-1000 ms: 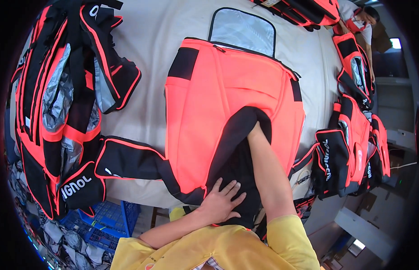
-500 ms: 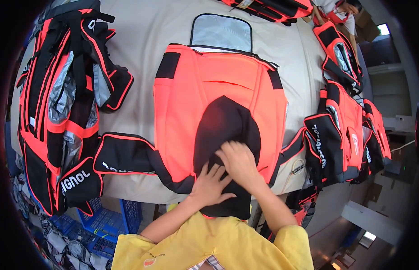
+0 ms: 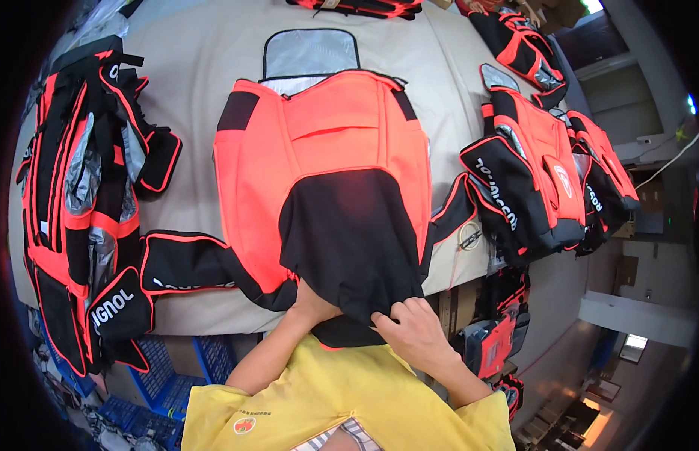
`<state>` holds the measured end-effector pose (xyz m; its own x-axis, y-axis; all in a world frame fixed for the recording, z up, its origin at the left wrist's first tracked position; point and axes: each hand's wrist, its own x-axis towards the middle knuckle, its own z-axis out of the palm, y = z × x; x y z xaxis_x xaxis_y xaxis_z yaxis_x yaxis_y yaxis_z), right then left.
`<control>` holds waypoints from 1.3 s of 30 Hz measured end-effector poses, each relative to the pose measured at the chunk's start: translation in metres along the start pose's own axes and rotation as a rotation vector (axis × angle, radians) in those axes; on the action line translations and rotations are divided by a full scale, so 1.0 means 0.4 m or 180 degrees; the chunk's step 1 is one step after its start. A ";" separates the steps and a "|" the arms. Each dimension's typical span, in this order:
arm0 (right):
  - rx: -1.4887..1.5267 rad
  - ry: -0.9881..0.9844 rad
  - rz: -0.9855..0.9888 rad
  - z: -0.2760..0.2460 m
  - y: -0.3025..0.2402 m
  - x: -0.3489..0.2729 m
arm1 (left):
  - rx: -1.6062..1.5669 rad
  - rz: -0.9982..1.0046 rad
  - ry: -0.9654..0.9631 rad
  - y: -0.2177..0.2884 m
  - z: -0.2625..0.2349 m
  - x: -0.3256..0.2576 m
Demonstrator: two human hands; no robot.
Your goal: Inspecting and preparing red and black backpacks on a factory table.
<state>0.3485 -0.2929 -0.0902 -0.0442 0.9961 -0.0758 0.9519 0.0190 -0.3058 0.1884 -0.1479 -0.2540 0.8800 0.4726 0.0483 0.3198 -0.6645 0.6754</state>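
Observation:
In front of me a coral-red and black backpack (image 3: 338, 113) lies on the table, its silver-lined top flap (image 3: 312, 56) folded open at the far end. A black fabric flap (image 3: 349, 218) covers its near middle and hangs toward me. The lower edge of that flap is pinched in the closed fingers of my right hand (image 3: 421, 334). My left hand (image 3: 313, 303) reaches under the flap's left side; its fingers are hidden by the cloth. Black side wings with coral edging, such as the left wing (image 3: 188, 263), stick out from the backpack.
More such bags lie at the left (image 3: 83, 203) and the right (image 3: 541, 173) of the beige-covered table (image 3: 191, 150). A coil of cord (image 3: 469, 237) sits near its right edge. Blue plastic crates (image 3: 165, 376) stand below on the left. Another person's arms show at the far right.
My left hand has gone from lying on top of the black flap to beneath it. My right hand has moved down to its edge, and the flap is spread wider. The view has shifted right.

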 end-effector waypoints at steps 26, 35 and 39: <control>0.0385 -0.2025 -0.0351 0.520 0.315 0.750 | 0.0012 -0.0077 -0.0442 0.151 -0.237 -0.028; 0.0226 0.0506 0.0778 0.159 0.389 0.651 | 0.1839 -0.0572 0.1523 -0.254 -0.400 0.405; -0.0598 0.0689 0.0931 0.398 0.536 0.592 | 0.2003 -0.1551 0.0614 -0.492 -0.172 0.385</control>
<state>0.4939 -0.0666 -0.3248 0.2822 0.9565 0.0739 0.9546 -0.2723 -0.1208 0.2368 0.0952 -0.3290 0.5336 0.8455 0.0206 0.8386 -0.5321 0.1165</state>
